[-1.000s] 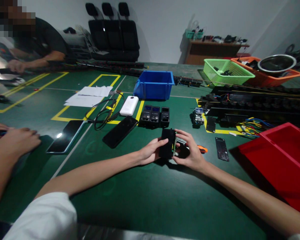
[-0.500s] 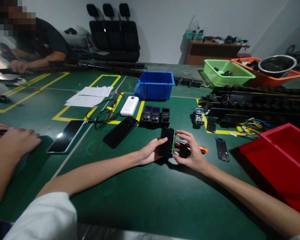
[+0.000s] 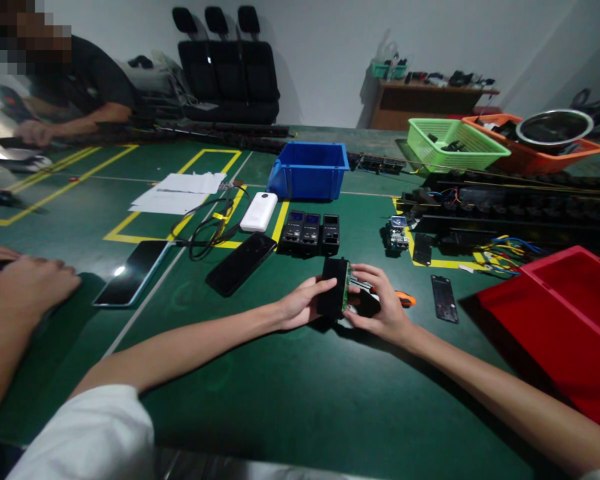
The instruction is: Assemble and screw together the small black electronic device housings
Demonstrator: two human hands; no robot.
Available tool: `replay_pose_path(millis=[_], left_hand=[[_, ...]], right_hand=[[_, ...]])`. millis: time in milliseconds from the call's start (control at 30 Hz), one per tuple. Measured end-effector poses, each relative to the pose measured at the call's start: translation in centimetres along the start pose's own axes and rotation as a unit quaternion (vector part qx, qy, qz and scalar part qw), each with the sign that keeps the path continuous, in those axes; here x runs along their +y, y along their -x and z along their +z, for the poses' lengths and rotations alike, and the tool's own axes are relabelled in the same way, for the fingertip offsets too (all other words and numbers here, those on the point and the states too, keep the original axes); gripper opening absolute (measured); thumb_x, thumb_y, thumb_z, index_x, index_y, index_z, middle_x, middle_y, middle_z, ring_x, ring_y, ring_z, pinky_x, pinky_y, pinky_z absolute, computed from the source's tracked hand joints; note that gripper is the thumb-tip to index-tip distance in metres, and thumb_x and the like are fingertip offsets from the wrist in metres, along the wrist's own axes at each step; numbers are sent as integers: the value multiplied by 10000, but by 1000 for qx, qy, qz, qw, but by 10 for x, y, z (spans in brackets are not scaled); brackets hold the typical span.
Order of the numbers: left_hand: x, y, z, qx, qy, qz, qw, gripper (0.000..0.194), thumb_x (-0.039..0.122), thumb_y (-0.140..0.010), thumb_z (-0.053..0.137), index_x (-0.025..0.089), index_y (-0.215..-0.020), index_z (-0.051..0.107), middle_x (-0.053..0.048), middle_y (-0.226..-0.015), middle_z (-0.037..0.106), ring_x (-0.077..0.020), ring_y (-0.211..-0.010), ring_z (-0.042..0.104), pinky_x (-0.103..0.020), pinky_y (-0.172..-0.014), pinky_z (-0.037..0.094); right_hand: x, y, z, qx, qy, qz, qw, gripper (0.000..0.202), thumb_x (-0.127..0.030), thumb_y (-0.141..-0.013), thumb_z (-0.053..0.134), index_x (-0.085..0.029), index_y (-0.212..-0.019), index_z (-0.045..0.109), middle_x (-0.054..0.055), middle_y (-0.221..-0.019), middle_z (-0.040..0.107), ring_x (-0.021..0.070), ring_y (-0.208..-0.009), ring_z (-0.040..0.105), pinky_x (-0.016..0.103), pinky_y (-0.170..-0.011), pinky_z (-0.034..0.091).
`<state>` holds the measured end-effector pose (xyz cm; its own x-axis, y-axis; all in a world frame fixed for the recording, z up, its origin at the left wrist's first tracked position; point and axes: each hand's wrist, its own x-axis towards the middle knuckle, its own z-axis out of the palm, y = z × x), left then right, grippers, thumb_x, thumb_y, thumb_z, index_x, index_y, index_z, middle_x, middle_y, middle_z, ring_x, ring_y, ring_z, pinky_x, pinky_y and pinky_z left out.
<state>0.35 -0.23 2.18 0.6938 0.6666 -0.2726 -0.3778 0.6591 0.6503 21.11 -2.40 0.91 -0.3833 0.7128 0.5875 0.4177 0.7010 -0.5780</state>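
Observation:
A black plastic case [image 3: 331, 303] is held over the green table, with the edge of a green circuit board [image 3: 347, 288] showing along its right side. My left hand [image 3: 300, 307] is closed around the case from the left, its thumb lying across the front face. From the right, my right hand [image 3: 387, 308] pinches the board side between thumb and fingertips. Behind the right hand lies an orange-handled tool [image 3: 406, 299], partly covered. Just beyond the case stand several black modules [image 3: 303, 230], and a black phone [image 3: 241, 263] lies to their left.
A blue bin [image 3: 310, 173], white power bank [image 3: 259, 212] and papers [image 3: 175, 193] stand farther back. At right are a red bin [image 3: 555, 320], black cover plate [image 3: 445, 299] and wired rails [image 3: 480, 200]. Another person's hand [image 3: 33, 287] rests at left, near a second phone [image 3: 133, 273].
The case has turned slightly, so less of the circuit board's edge shows. My left thumb sits a little farther right across its face.

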Motion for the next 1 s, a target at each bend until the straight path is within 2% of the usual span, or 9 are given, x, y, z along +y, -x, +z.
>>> replay_pose_path(millis=[400, 633, 1000], left_hand=[[-3, 0, -6, 4, -3, -1, 1000, 490, 299, -864, 660, 135, -1307, 530, -195, -1205, 672, -239, -973, 714, -331, -809, 562], [-3, 0, -4, -9, -4, 1, 1000, 445, 301, -871, 651, 133, -1270, 549, -195, -1222, 660, -238, -1010, 701, -320, -822, 560], [-3, 2, -1, 2, -30, 13, 999, 543, 289, -821, 710, 142, -1303, 507, -181, -1166, 682, -229, -910, 718, -326, -773, 567]], right_hand=[[0, 2, 0, 2, 21, -12, 1000, 715, -313, -759, 757, -290, -1379, 403, 129, -1347, 500, 321, -1252, 507, 546, -977, 502], [-1, 1, -1, 9, 44, -27, 999, 745, -315, -734, 775, -286, -1380, 404, 130, -1327, 528, 329, -1226, 518, 552, -962, 495], [-5, 2, 0, 8, 27, -10, 1000, 782, -285, -725, 771, -289, -1400, 377, 130, -1344, 515, 326, -1239, 512, 544, -975, 502]])
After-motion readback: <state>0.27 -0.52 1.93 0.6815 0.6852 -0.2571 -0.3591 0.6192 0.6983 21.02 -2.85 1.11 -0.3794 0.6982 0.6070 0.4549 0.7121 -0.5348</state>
